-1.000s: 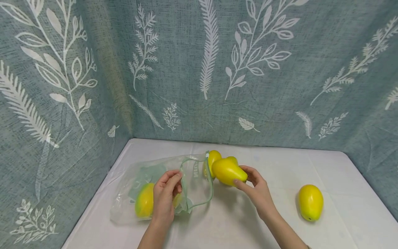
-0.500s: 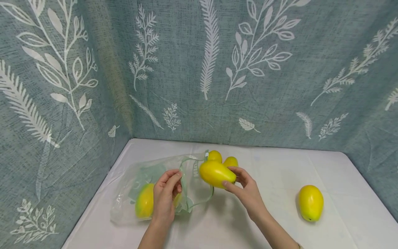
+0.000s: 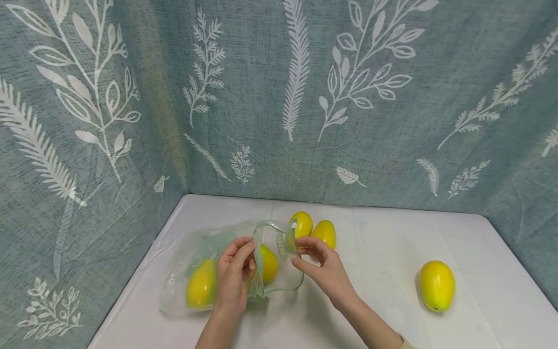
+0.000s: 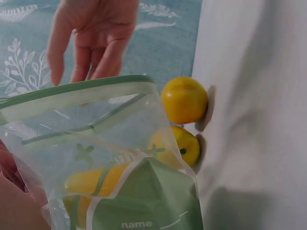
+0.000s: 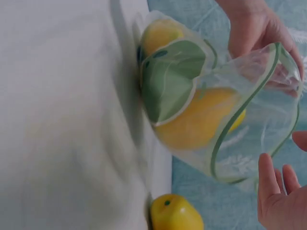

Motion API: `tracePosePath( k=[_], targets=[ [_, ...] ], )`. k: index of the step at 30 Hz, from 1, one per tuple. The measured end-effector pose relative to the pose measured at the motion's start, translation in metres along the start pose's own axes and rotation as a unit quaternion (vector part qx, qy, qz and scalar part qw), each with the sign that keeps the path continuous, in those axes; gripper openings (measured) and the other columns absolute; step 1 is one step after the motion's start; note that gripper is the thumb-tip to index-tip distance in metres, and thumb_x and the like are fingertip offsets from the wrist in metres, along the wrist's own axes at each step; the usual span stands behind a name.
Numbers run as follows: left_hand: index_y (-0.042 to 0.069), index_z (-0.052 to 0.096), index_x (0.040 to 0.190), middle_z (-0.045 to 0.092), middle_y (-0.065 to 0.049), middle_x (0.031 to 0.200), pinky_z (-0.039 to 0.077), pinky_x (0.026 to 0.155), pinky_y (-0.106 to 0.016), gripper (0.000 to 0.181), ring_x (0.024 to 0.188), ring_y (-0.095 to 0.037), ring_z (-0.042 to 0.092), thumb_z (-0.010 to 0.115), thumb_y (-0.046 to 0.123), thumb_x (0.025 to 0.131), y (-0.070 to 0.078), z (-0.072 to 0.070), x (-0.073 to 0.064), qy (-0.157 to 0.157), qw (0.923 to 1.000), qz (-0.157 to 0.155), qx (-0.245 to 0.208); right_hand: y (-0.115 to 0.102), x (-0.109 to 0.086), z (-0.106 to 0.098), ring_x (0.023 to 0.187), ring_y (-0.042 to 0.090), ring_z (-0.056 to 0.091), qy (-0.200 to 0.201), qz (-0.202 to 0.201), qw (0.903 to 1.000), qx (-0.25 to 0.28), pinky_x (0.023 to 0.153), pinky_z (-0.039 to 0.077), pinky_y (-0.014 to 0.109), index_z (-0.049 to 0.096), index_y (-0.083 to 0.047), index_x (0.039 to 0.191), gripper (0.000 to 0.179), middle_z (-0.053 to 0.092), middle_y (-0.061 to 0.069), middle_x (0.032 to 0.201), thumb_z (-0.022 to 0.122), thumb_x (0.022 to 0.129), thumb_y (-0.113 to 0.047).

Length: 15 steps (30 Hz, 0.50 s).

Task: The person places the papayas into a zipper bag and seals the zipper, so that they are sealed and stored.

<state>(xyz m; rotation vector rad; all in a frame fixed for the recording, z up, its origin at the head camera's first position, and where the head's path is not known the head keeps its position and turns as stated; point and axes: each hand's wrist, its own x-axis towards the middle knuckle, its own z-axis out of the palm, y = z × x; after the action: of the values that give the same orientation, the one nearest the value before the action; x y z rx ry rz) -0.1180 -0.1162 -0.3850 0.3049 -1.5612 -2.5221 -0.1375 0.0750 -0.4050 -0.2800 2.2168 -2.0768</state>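
Observation:
A clear zip bag [image 3: 183, 257] with green print lies on its side, its green-edged mouth facing right. My left hand [image 3: 233, 276] pinches the near edge of that mouth between thumb and fingers. Inside are two yellow mangoes: one mango [image 3: 200, 286] deep in the bag, another mango [image 3: 269, 264] nearer the mouth, partly hidden by the left hand. At the mouth, my right hand [image 3: 322, 269] holds nothing, its fingers loosely extended. In the right wrist view, a mango [image 5: 192, 120] shows through the plastic and the right hand's fingertips [image 5: 265, 167] are beside the rim.
Just behind the bag's mouth, a mango [image 3: 302, 224] and a second mango [image 3: 325, 233] rest on the white table [image 3: 375, 242]. Off to the right lies a lone mango [image 3: 437, 286]. A blue-green leaf-patterned curtain [image 3: 261, 97] encloses the table's back and sides.
The right hand has carried a mango leftward into the bag's mouth and let go of it. That mango now lies inside. My left hand has kept its hold on the bag's edge.

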Motion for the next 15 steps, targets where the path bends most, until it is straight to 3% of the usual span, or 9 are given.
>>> tracePosePath(
  k=[15],
  targets=[
    [0.013,0.066,0.088,0.050,0.003,0.064,0.038,0.051,-0.017,0.012,0.051,-0.008,0.042,0.058,0.006,0.095,0.006,0.000,0.000,0.006,0.9991,0.019,-0.037,0.013,-0.002,-0.022,0.110,0.023,0.056,0.065,0.016,0.9963,-0.054,0.089,0.047,0.034,0.062,-0.009,0.123,0.039,0.062,0.007,0.123,0.074,0.086,-0.015]
  ],
)
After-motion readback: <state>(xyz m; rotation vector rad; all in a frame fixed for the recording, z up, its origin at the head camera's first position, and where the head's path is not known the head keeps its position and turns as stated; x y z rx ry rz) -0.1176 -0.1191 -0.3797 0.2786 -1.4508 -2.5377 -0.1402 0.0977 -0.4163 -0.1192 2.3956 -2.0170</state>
